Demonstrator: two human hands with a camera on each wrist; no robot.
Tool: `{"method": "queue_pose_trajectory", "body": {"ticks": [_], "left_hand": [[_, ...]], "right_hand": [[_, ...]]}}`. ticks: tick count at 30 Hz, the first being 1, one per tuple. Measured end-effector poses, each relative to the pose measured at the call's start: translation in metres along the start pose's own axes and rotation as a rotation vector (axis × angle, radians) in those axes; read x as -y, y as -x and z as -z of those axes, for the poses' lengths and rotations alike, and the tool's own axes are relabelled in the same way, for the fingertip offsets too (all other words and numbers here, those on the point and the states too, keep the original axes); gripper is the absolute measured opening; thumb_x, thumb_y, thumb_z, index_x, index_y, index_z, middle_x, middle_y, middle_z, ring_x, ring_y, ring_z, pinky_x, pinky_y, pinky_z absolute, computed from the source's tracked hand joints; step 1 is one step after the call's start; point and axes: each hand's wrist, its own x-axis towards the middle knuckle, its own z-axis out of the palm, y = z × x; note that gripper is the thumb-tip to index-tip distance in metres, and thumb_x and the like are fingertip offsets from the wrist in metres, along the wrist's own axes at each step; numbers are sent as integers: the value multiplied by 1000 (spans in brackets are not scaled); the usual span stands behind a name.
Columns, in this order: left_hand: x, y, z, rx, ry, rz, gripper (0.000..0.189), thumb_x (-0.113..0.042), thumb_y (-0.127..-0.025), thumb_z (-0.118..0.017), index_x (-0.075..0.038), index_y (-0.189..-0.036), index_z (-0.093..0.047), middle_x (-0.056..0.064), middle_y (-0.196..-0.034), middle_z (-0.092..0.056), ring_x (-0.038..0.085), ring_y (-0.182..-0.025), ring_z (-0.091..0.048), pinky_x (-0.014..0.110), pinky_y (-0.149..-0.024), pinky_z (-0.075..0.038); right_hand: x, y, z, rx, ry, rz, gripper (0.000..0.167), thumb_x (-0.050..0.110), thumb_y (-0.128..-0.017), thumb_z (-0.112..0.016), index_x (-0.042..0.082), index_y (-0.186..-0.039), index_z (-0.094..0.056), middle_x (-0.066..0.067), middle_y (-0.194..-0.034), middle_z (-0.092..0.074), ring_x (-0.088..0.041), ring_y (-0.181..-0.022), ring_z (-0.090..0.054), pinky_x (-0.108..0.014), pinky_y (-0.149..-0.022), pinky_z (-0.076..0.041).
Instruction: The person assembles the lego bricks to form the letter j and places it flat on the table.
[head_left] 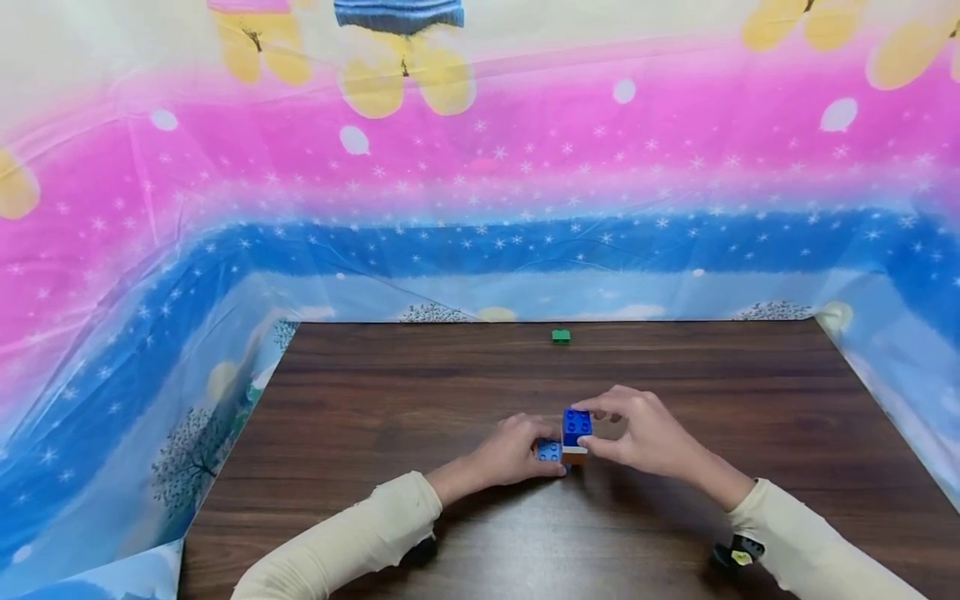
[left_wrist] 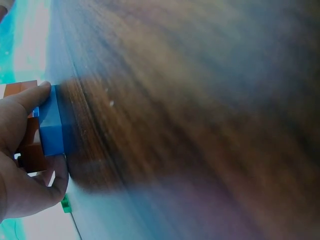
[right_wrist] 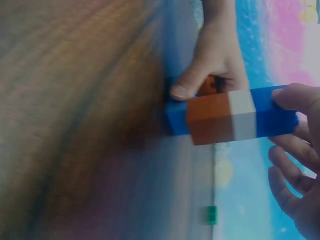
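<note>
A small tower of toy building bricks stands on the wooden table. It has a blue brick [right_wrist: 177,119] at the bottom, then an orange brick [right_wrist: 211,120], a white layer [right_wrist: 243,116] and a dark blue brick [head_left: 577,425] on top. My left hand [head_left: 516,450] grips the lower part, thumb and fingers on opposite sides of the bottom blue brick [left_wrist: 52,127]. Beside the tower, a light blue studded top [head_left: 548,451] shows between those fingers. With thumb and fingertips, my right hand [head_left: 651,433] pinches the dark blue top brick.
A green brick [head_left: 561,337] lies near the far edge of the brown table [head_left: 390,383]. Behind the table hangs a pink and blue patterned cloth [head_left: 480,175], which also runs down both sides. A black wrist device [head_left: 738,552] sits under the right sleeve.
</note>
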Motion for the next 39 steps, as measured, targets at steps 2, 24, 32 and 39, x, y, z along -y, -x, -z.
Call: {"method": "queue_pose_trajectory", "body": {"ticks": [2,24,32,39], "left_hand": [[1,1,0,0,4,0,40,-38,-87,-82,-17,-120,-76,-7,-106,-74,1,-84,-57,19,-74,-46],[2,8,4,22,-11,20,50,-43,-90,-78,-17,-132,-68,-6,-122,-70,6,-102,-59,27,-89,-48],[5,23,15,-35,-36,49,52,-42,-90,-78,-13,-132,-67,-2,-119,-69,11,-103,-58,28,-85,-49],[8,36,21,-58,-58,90,52,-40,-90,-78,-13,-132,-67,-1,-123,-68,17,-116,-61,38,-100,-49]], "right_hand": [[-1,1,-3,-16,-31,-17,41,26,-84,-85,16,-122,-74,8,-100,-69,-11,-88,-64,-36,-72,-56],[-6,7,-14,-20,-117,-133,39,31,-87,-84,15,-121,-73,8,-100,-70,-9,-86,-63,-27,-70,-54],[-5,7,-13,-4,-107,-158,41,31,-85,-85,17,-121,-73,9,-100,-69,-7,-86,-63,-27,-71,-55],[-3,7,-13,7,-101,-171,42,32,-85,-85,16,-123,-72,10,-99,-69,-6,-86,-63,-27,-71,-55]]}}
